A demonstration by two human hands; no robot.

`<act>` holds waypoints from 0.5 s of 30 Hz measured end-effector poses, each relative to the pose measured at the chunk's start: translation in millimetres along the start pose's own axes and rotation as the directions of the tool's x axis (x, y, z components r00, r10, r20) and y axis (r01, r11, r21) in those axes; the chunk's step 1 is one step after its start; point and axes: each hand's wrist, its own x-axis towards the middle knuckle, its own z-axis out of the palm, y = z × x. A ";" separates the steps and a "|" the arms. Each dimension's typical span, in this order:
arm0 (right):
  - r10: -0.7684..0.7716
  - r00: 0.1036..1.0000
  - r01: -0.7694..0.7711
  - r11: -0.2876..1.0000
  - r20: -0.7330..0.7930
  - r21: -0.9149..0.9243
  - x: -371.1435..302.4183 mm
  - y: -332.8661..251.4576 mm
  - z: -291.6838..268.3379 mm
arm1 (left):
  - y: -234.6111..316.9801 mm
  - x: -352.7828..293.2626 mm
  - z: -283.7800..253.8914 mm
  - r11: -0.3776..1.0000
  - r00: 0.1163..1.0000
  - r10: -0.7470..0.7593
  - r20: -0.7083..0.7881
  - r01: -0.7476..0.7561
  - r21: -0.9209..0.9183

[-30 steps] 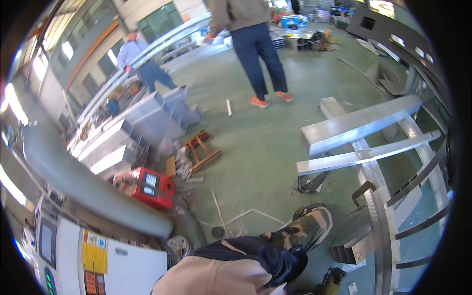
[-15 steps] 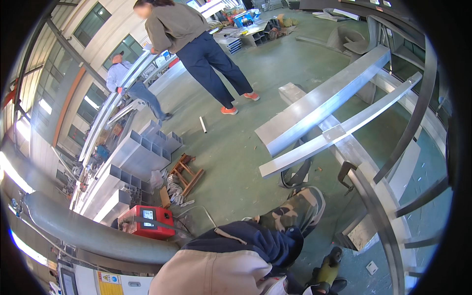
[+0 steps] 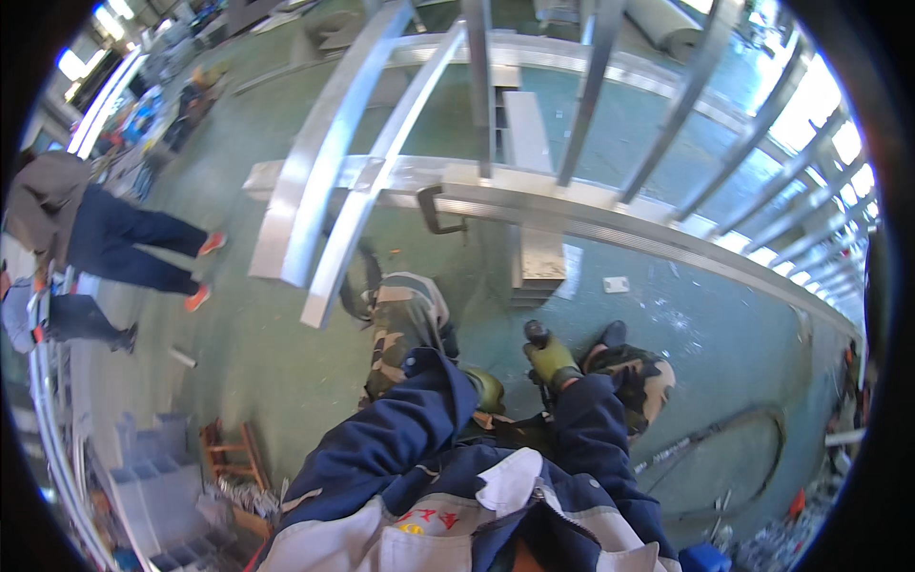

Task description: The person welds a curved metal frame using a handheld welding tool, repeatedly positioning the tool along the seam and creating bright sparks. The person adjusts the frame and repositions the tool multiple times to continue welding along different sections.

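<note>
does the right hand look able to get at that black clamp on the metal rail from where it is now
Probably not without leaning in. The right hand, in a green glove, is closed on a dark tool handle low by the shoes, while the black clamp hangs on the metal rail well ahead. Only open green floor lies between.

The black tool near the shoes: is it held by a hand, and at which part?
The right hand, in a green glove, grips the black tool around its body. The left hand is partly hidden; its hold cannot be told.

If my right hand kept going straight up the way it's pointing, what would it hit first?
Probably the stack of metal plates on the floor ahead of the right hand, which grips a dark tool. Beyond it runs the long metal rail. Depth is hard to judge.
</note>
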 end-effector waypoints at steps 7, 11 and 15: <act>0.152 0.985 -0.158 0.985 0.080 0.076 -20.2 -6.6 0.3 | -41.2 -108.5 -136.9 0.919 0.783 0.105 -0.613 -0.312 -0.242; 0.177 0.978 -0.182 0.983 0.115 0.036 -21.5 -22.2 12.6 | -101.6 -117.0 -182.6 0.867 0.498 -0.152 -0.854 -0.348 -0.357; 0.199 0.966 -0.203 0.979 0.166 0.008 -21.8 -55.5 18.4 | -133.5 -106.8 -221.4 0.671 0.163 -0.262 -0.951 -0.677 -0.301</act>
